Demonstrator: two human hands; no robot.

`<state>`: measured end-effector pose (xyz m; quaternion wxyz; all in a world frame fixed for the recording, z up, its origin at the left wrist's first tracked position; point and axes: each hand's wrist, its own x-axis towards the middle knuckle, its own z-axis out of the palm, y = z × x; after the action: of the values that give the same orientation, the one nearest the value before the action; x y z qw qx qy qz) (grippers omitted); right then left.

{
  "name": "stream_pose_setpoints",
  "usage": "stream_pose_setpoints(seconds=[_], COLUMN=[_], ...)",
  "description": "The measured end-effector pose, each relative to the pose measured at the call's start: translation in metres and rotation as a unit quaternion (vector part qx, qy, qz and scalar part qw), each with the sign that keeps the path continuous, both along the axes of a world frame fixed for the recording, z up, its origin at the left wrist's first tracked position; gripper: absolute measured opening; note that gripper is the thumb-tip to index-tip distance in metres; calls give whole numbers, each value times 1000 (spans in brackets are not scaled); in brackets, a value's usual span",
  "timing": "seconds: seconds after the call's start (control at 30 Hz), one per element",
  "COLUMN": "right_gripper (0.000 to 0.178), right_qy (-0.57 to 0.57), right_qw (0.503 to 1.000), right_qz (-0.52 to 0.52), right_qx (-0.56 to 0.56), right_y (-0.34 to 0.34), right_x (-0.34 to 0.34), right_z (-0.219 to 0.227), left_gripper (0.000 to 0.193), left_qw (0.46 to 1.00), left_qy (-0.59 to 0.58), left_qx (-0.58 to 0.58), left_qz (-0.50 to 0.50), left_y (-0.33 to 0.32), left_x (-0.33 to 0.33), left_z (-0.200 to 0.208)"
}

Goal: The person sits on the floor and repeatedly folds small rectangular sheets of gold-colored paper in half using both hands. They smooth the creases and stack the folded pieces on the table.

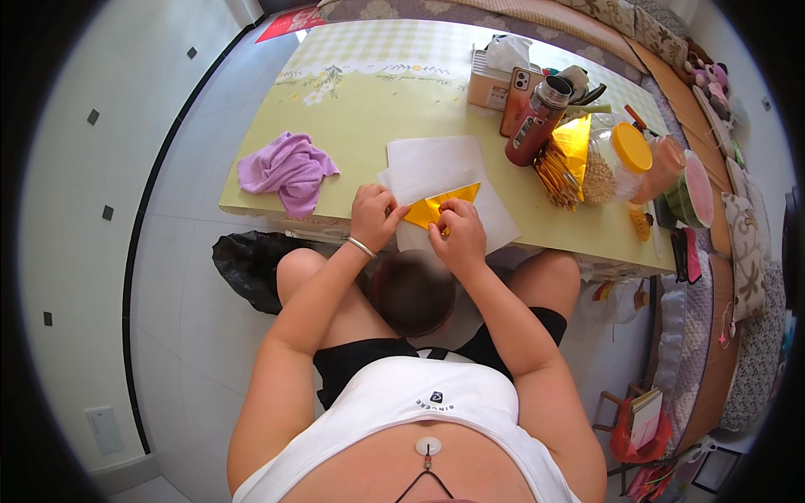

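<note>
A piece of shiny gold foil paper (425,210), folded to a slanted, pointed shape, lies at the table's near edge on several white paper sheets (432,159). My left hand (375,216) pinches its left corner between thumb and fingers; a silver bangle circles that wrist. My right hand (460,231) rests on the foil's right part with fingers bent and pressed together, hiding some of it. Right of the sheets stands a bundle of narrow folded gold strips (556,178), with a wider gold sheet (575,144) behind it.
A lilac cloth (288,172) lies crumpled on the table's left. A maroon flask (537,126), phone (514,99), tissue box (486,88), yellow-lided jar (631,149) and cut watermelon (692,194) crowd the right. A dark round object (411,293) sits between my knees, a black bag (247,270) beside my left leg.
</note>
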<state>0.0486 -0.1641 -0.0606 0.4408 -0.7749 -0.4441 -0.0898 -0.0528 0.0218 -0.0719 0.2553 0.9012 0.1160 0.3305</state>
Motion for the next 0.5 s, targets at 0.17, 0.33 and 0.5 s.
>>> stream_pose_setpoints(seconds=[0.17, 0.33, 0.5], right_gripper=[18, 13, 32], right_qy=[-9, -51, -91], right_qw=[1000, 998, 995], right_qz=[-7, -26, 7], right_qx=[-2, -14, -29], right_y=[3, 7, 4], right_x=[0, -1, 0], right_z=[-3, -3, 0], left_gripper=[28, 28, 28], left_qw=[1000, 999, 999], left_qy=[4, 19, 25], left_qx=[16, 24, 24], left_qz=[9, 24, 33], left_y=[1, 0, -1], left_x=[6, 10, 12], left_z=[-1, -1, -4])
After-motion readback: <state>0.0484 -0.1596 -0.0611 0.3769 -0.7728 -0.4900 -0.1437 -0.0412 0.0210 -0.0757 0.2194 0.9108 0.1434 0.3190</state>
